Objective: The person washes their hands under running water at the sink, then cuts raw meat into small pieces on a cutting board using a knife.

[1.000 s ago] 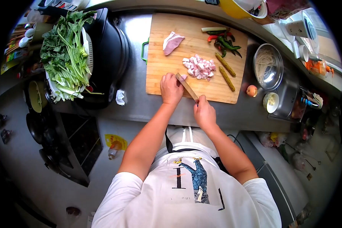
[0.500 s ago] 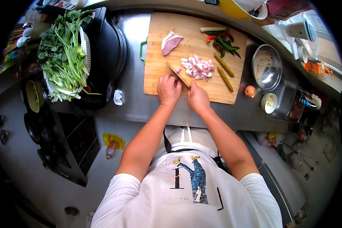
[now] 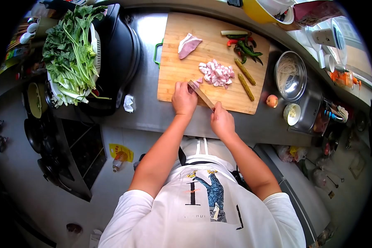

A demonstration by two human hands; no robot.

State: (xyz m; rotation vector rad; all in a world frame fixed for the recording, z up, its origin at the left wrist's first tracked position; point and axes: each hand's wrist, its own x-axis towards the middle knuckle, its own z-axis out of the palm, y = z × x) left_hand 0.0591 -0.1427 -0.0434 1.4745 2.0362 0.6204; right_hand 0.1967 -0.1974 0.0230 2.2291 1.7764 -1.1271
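Observation:
My right hand [image 3: 222, 120] is closed round the handle of a kitchen knife [image 3: 203, 96], its blade slanting up and left over the wooden cutting board [image 3: 175, 68]. Against the near side of the blade, my left hand [image 3: 184, 99] has its fingers curled down on a piece of raw meat, mostly hidden beneath them. A small pink bit of meat [image 3: 199, 80] shows just beyond the blade. Diced meat [image 3: 217, 73] lies in a heap to the right of it. Farther back on the board rests a larger slab of raw meat [image 3: 189, 46].
Green and red peppers [image 3: 247, 47] and two brownish-green pickle-like sticks [image 3: 244, 71] share the board. To the right stand a metal bowl [image 3: 291, 89] with pale strips, an onion-like bulb [image 3: 272, 101] and a small bowl [image 3: 292, 120]. Leafy greens [image 3: 72, 53] fill a basket at left.
My right hand has drawn the knife back toward me and slightly right. My left hand stays in nearly the same place on the board, and the view has shifted slightly.

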